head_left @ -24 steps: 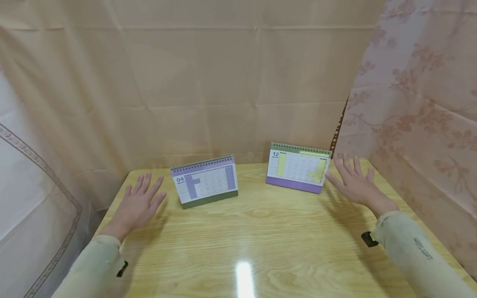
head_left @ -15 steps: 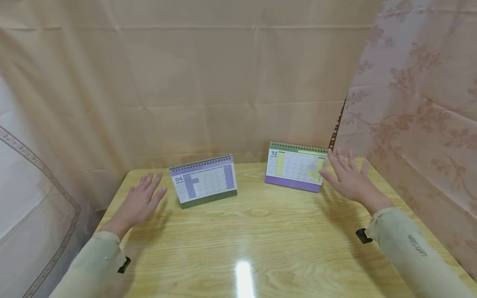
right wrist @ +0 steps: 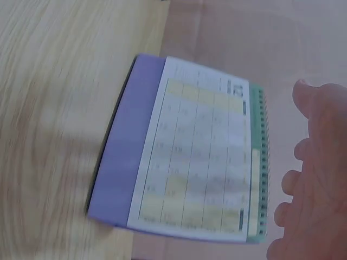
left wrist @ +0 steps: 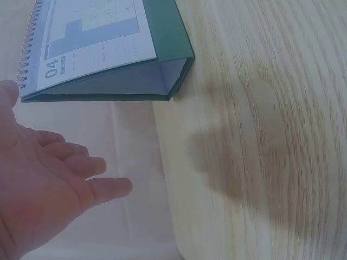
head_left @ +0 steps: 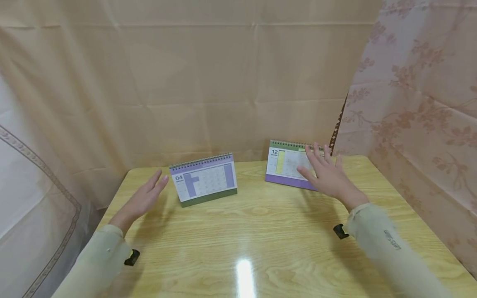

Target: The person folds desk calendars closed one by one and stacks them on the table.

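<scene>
Two spiral-bound desk calendars stand like tents toward the back of the wooden table (head_left: 253,240). The left calendar (head_left: 206,182) shows 04 on a purple-and-white page above a green base. My left hand (head_left: 143,200) is beside its left edge, fingers extended and holding nothing; the left wrist view has the thumb near the spiral corner of this calendar (left wrist: 97,43). On the right, the calendar (head_left: 287,165) marked 12 has yellow columns and a purple base. My right hand (head_left: 328,176), fingers spread, overlaps its right part in the head view. In the right wrist view, that calendar (right wrist: 190,151) lies just beyond the fingertips.
A beige curtain (head_left: 193,82) hangs right behind the table's back edge. Pink floral cloth (head_left: 417,103) covers the right side, and a white cloth (head_left: 30,186) with a patterned border hangs at the left. A bright light reflection marks the front of the tabletop.
My right hand has moved left from beside the 12 calendar to in front of its right part. My left hand has turned, thumb side up, staying beside the 04 calendar. Both calendars stand as before.
</scene>
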Available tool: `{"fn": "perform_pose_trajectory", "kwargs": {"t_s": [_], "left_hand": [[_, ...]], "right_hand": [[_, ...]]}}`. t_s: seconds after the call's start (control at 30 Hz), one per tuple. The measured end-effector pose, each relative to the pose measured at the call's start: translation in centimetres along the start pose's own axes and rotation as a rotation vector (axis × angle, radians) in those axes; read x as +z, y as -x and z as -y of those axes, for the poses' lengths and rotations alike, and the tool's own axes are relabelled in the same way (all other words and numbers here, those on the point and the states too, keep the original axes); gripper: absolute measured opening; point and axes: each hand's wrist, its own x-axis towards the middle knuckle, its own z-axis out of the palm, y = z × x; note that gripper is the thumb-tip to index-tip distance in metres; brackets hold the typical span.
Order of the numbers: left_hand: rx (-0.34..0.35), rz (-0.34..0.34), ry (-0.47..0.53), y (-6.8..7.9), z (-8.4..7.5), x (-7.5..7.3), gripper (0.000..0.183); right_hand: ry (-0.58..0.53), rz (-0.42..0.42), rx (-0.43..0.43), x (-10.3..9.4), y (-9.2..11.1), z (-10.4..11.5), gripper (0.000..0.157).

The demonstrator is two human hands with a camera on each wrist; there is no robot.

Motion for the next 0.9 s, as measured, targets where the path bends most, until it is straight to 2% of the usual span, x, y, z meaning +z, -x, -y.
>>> {"fn": "perform_pose_trajectory", "kwargs": {"t_s": [0.4, 0.5, 0.6, 0.73, 0.9], "left_hand": [[-0.051, 0.02, 0.075, -0.6, -0.1, 0.7, 0.086], [-0.041, 0.018, 0.096, -0.6, -0.3, 0.8, 0.086], [-0.029, 0.016, 0.111, -0.7, -0.4, 0.9, 0.087], [-0.027, 0.011, 0.112, -0.7, -0.5, 1.0, 0.088], [-0.025, -0.013, 0.101, -0.8, -0.8, 1.0, 0.088]], "right_hand": [[-0.083, -0.001, -0.083, 2.4, -1.9, 2.7, 0.084], [-0.178, 0.03, -0.118, 2.9, -2.4, 3.7, 0.083], [-0.309, 0.097, -0.138, 3.2, -3.0, 4.9, 0.081], [-0.44, 0.179, -0.127, 3.6, -4.0, 6.4, 0.08], [-0.533, 0.225, -0.084, 4.2, -5.1, 7.9, 0.08]]}}
